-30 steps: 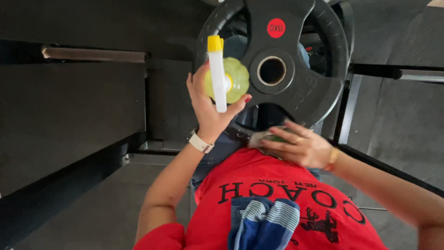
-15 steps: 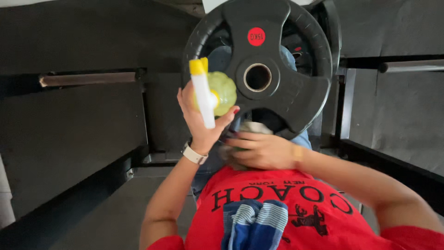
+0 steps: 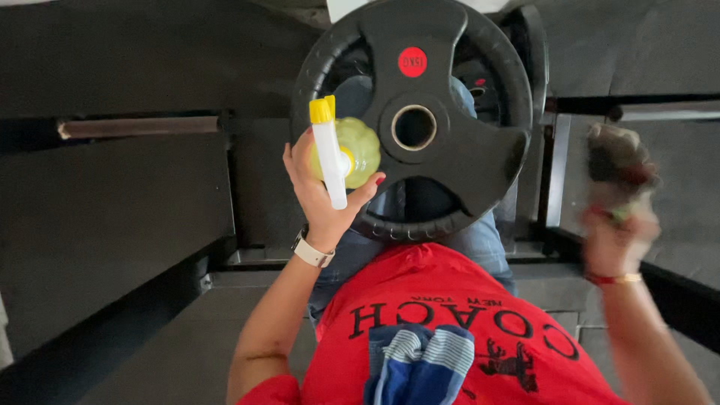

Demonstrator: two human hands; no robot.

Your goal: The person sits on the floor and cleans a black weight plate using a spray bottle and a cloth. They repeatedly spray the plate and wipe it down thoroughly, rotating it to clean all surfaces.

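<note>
Left hand [image 3: 324,196] wrapped around a yellow-green spray bottle [image 3: 346,150], white nozzle with yellow tip up, held just in front of the black weight plate [image 3: 420,120] at its left edge. Right hand [image 3: 616,225], blurred, fisted around a dark crumpled cloth [image 3: 616,159], raised well right of the plate.

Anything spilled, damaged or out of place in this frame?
Nothing stands out. The left hand holds a spray bottle of yellow-green liquid by the black weight plate, with no drips visible. The right hand grips a blurred cloth, so its state is unclear.
</note>
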